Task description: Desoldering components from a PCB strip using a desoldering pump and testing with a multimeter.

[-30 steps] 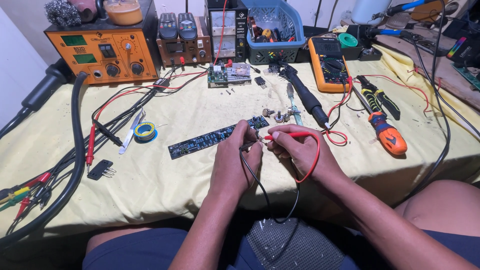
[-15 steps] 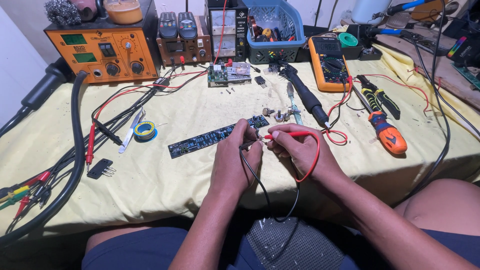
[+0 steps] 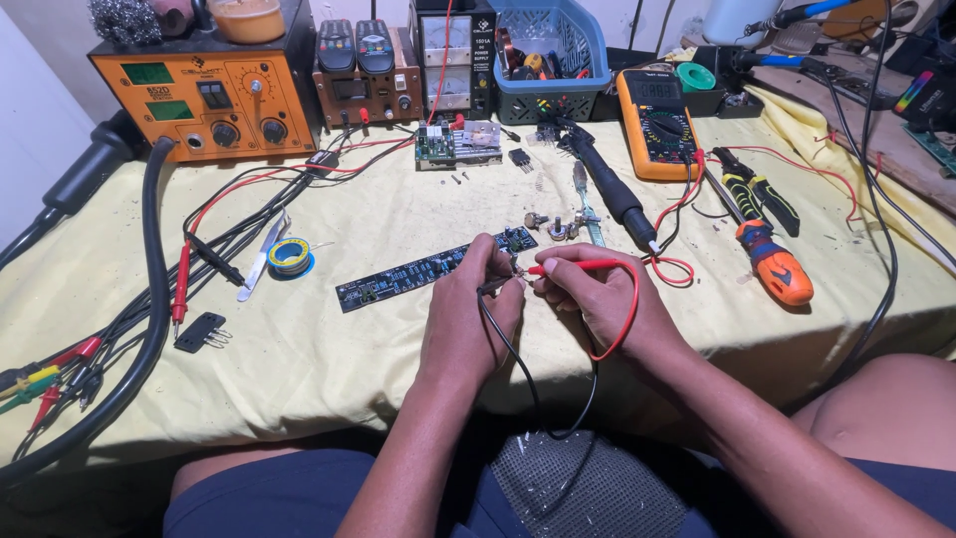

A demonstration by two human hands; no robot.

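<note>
Head view: little moved since earlier frame; I see both hands hold same spot, so probing reads as steady contact. Left hand pinches black probe; right hand pinches red probe, tips meeting. Circuit strip at table centre, long axis 8-to-2 o'clock.

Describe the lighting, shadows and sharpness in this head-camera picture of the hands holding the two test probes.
Head view: even, warm light on the yellow cloth; left hand and right hand sharp, soft shadows beneath; bench edges bow slightly near the corners; lap below dim.
</note>
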